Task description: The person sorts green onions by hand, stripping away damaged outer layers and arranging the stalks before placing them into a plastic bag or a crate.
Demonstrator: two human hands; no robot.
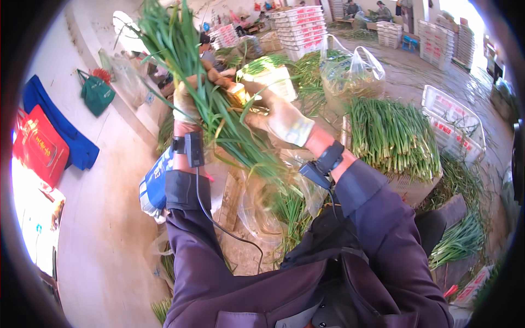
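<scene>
A long bunch of flat-leaved greens (183,49), like green garlic or chives, slants across in front of me from upper left to lower middle. My left hand (188,101), in a pale glove with bare fingertips, is wrapped around the bunch. Close by on its right, my right hand (284,119), gloved the same way, curls its fingers at a shiny yellow roll of tape (239,94) against the leaves. Where the tape meets the greens is partly hidden by fingers. Clear plastic bags (260,205) and loose greens (292,210) lie below the bunch.
A crate heaped with greens (391,136) stands at right, beside an open white crate (454,123). Farther off are a clear plastic bag (353,74), stacked white crates (299,30) and people. Bags (41,145) hang on the left wall. Cables run from both wrists.
</scene>
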